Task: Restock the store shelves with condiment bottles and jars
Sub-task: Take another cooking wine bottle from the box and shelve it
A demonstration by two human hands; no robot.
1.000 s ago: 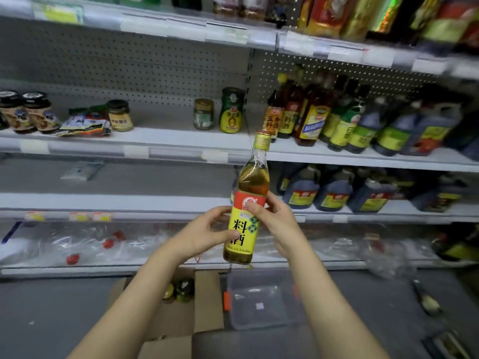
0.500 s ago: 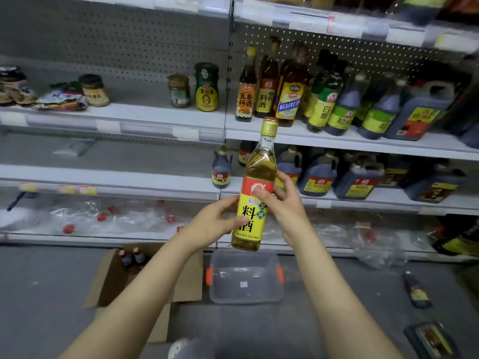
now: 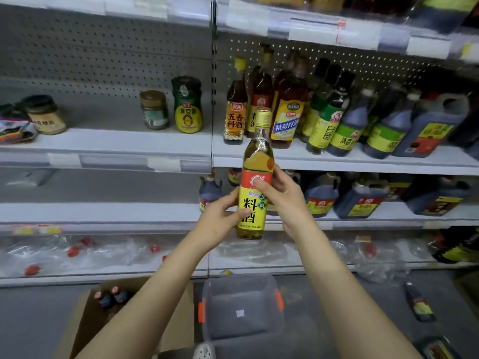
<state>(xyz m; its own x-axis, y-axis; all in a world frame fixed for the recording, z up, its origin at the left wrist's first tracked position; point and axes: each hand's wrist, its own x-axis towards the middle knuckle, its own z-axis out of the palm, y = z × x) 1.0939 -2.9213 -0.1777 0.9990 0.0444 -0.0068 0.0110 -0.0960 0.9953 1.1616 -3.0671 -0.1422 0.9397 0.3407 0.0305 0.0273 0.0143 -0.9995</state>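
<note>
A cooking wine bottle [image 3: 258, 161] with amber liquid, a gold cap and a red-and-yellow label stands upright in front of the shelves. My left hand [image 3: 220, 220] grips its lower label from the left, thumb across the front. My right hand [image 3: 281, 195] holds the label from the right. The bottle's cap reaches the height of the middle shelf [image 3: 337, 161], where similar cooking wine and vinegar bottles [image 3: 282, 104] stand in a row.
Jars [image 3: 188, 106] stand on the left part of the middle shelf. Dark jugs [image 3: 360, 196] fill the shelf below. On the floor are a clear plastic bin [image 3: 242, 307], a cardboard box [image 3: 85, 317] with small bottles, and a loose bottle [image 3: 420, 304].
The view has drawn nearer the shelves and swung right. Both hands have carried the bottle a little up and toward the row of bottles, the grip unchanged.
</note>
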